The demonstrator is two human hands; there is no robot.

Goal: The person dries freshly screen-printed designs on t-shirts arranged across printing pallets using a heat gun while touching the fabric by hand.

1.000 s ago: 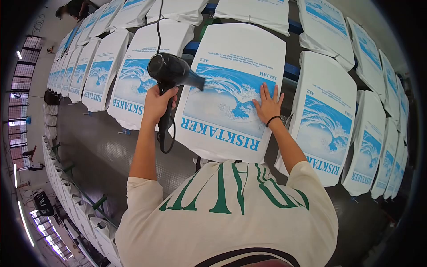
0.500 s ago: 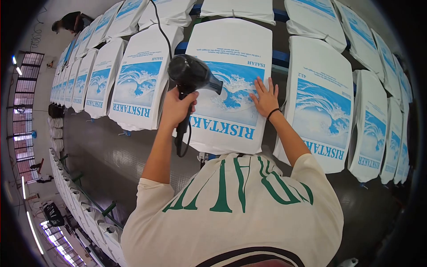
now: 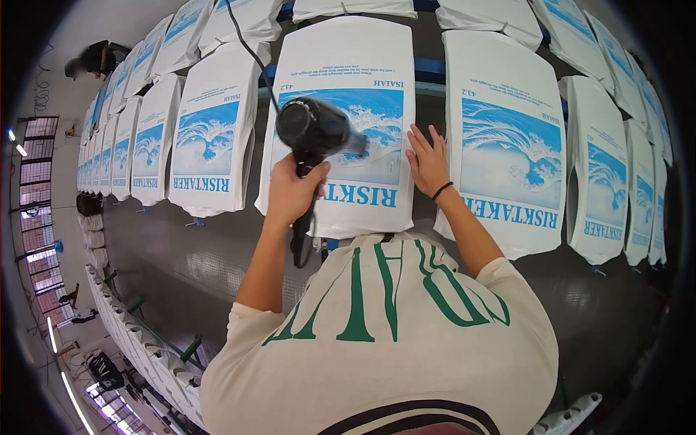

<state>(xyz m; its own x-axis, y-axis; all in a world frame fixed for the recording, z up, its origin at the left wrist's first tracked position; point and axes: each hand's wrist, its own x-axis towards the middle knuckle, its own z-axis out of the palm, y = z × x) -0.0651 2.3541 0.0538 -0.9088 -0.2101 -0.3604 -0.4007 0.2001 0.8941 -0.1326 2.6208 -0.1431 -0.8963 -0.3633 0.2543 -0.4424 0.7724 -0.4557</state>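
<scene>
Right in front of me, the person's left hand (image 3: 293, 192) is wrapped round the handle of a black dryer (image 3: 312, 127), its nozzle pointing to the right over the blue wave print (image 3: 380, 112) on the white shirt (image 3: 348, 54), which lies flat between two similar shirts. The right hand (image 3: 429, 161), a dark band (image 3: 441, 191) at its wrist, is open with fingers loosely spread and grips nothing, at the shirt's right edge, though I can't tell whether it touches the cloth. The dryer's cord (image 3: 250, 47) runs up and away, past the shirt on the left (image 3: 210, 87).
</scene>
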